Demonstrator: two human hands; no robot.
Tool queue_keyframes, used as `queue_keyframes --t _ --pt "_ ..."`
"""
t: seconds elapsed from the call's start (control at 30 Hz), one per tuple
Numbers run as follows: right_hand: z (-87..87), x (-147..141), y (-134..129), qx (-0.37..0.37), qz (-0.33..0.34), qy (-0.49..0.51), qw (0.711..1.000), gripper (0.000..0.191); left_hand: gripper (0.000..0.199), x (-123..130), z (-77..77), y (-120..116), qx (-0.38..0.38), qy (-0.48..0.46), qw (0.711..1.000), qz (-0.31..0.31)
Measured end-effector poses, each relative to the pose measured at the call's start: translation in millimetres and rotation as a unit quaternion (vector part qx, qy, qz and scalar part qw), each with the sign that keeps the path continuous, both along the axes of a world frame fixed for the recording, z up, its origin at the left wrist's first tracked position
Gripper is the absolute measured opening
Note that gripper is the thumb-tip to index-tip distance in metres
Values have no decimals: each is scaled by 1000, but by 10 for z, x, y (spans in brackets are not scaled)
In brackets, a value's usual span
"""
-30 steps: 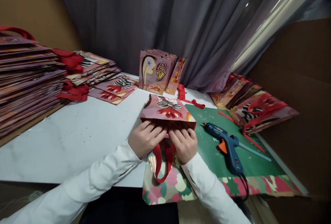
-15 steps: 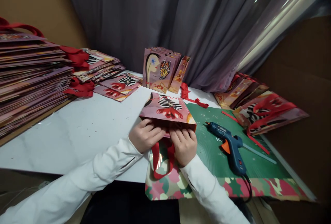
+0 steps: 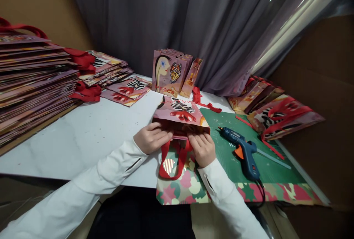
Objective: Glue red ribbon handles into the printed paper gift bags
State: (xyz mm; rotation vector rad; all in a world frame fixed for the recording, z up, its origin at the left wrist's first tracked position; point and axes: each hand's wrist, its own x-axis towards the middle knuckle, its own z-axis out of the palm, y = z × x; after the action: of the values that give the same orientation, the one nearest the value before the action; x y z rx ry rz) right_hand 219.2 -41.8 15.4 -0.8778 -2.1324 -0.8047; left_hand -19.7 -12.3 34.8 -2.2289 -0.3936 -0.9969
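A pink printed paper bag [image 3: 184, 112] lies in front of me with its mouth toward me. Zebra stripes and a red flower show on its upper panel. My left hand [image 3: 153, 137] grips the left side of the mouth, fingers curled over the edge. At the right side, my right hand [image 3: 202, 148] holds the rim, with its fingertips partly hidden inside. Between the hands a red ribbon handle [image 3: 163, 171] hangs from the lower panel toward me, looped over the camouflage-patterned border [image 3: 190, 191] of the green mat.
Right of the bag, a blue glue gun [image 3: 246, 150] lies on the green mat [image 3: 276, 167]. Bags with red ribbons [image 3: 289, 115] stand beyond it. Several upright bags [image 3: 168, 71] stand at the back. A tall stack of flat bags [image 3: 33, 84] fills the left.
My hands have moved apart along the bag's mouth, the left hand leftward and the right hand rightward. More of the mouth and the red handle now shows between them.
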Motion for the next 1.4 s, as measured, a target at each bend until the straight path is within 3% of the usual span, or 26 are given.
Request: queue_keyframes --t 0.27,0.47,0.73,0.9,1.13,1.4 --pt "-2 41 2 -2 -33 -23 999 40 28 -93 33 45 -1 33 999 27" --pt "-6 46 14 -13 -44 -20 999 34 27 -108 -6 68 9 12 999 37" --pt "8 22 10 35 -38 36 998 23 23 -103 25 14 25 -10 999 41" --pt "-24 101 19 16 -35 3 999 30 22 -161 55 82 -14 23 999 42" --pt "-79 154 31 3 -62 -41 997 40 34 -218 40 143 -3 38 998 46" --pt "-63 152 -12 7 -56 25 998 37 35 -173 84 57 32 10 999 37"
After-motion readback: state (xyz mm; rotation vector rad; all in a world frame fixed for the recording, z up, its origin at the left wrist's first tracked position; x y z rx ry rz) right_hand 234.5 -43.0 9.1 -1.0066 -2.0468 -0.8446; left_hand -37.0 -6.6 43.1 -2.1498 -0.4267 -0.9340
